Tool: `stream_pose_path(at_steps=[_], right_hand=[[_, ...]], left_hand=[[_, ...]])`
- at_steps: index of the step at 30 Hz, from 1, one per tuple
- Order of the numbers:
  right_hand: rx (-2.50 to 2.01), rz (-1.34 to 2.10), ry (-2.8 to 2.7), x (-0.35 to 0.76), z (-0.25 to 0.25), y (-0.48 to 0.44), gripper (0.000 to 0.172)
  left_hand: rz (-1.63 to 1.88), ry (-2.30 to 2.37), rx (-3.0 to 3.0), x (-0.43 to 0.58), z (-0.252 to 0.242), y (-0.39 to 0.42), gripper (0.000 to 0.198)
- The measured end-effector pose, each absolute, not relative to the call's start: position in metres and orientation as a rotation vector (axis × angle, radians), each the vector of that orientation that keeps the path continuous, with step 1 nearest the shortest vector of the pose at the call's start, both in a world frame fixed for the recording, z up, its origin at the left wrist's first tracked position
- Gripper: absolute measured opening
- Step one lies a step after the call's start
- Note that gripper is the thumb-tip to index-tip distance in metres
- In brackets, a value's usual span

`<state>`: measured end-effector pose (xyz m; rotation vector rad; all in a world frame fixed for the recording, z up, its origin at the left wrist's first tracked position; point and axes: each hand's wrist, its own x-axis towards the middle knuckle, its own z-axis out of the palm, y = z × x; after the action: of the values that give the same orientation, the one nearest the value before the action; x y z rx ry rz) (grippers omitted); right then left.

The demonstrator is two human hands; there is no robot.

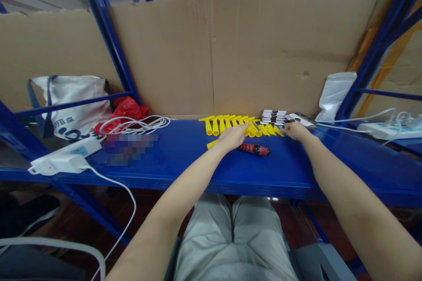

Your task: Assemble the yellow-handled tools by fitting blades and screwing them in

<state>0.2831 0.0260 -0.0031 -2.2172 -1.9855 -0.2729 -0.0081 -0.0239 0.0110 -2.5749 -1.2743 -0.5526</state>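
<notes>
Several yellow T-shaped plastic tools (pixel 216 125), like small scrapers with round handles, stand in a row at the back of the blue shelf. More yellow pieces (pixel 268 130) lean together to the right. My left hand (pixel 232 137) reaches over the row, its fingers closed against a yellow tool (pixel 252 130). Below it lies a red and black handle (pixel 255 149); a yellow end (pixel 211 145) shows left of my wrist. My right hand (pixel 296 131) is closed beside a stack of small black-and-white packets (pixel 273 117); what its fingers hold is hidden.
Cardboard (pixel 250 52) walls the back of the blue shelf (pixel 184 158). At left are a white cloth bag (pixel 74 105), a red plastic bag (pixel 127 112), coiled white cable (pixel 141 125) and a power strip (pixel 66 158). A clear plastic bag (pixel 336 94) stands at right.
</notes>
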Motion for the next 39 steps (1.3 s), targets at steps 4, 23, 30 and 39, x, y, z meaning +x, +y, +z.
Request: stream_pose_path(at_steps=[4,23,30,39], right_hand=[[-2.161,-0.177,-1.903,0.299,-0.007,0.032,0.022],[-2.197,-0.169,-1.907,0.297,0.001,0.024,0.016],[-2.235,-0.201,-1.966,0.293,0.002,0.023,0.018],[-2.278,-0.273,-2.069,0.287,0.001,0.025,0.030]], left_hand=[[-0.557,-1.286,-2.583,-0.008,0.012,-0.025,0.052],[-0.576,-1.290,-2.599,-0.009,0.013,-0.025,0.052],[-0.582,-1.288,-2.590,-0.009,0.012,-0.023,0.052],[-0.606,-1.313,-2.618,-0.009,0.014,-0.026,0.052]])
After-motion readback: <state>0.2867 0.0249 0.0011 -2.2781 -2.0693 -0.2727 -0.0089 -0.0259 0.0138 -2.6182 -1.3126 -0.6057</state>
